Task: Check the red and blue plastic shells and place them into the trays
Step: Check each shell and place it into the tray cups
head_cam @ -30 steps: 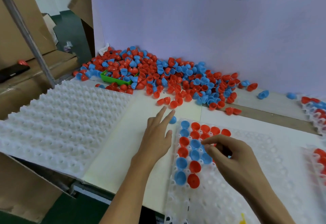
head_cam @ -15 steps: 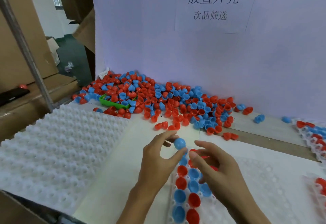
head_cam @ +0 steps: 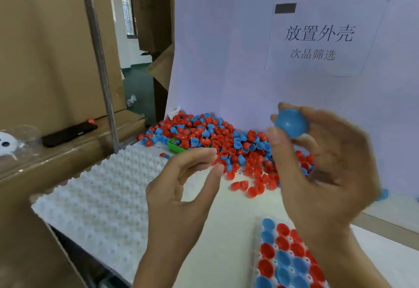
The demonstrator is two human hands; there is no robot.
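Note:
My right hand [head_cam: 324, 169] is raised in front of the white wall and pinches a blue plastic shell [head_cam: 291, 123] between thumb and fingertips. My left hand [head_cam: 181, 197] hovers lower to its left, fingers loosely curved, holding nothing. A pile of red and blue shells [head_cam: 217, 142] lies on the table against the wall. At the bottom right a clear tray [head_cam: 257, 262] holds several red and blue shells in its cups.
A white bumpy tray [head_cam: 99, 197] lies at the left of the table. A small green bin [head_cam: 175, 147] sits buried in the pile. Cardboard boxes [head_cam: 45, 60] and a metal post [head_cam: 99, 65] stand at the left. A paper sign [head_cam: 317, 40] hangs on the wall.
The blue shell passed from my left hand's fingertips to my right hand, which lifted it up toward the camera. The view tilted upward, so the trays sit lower in frame.

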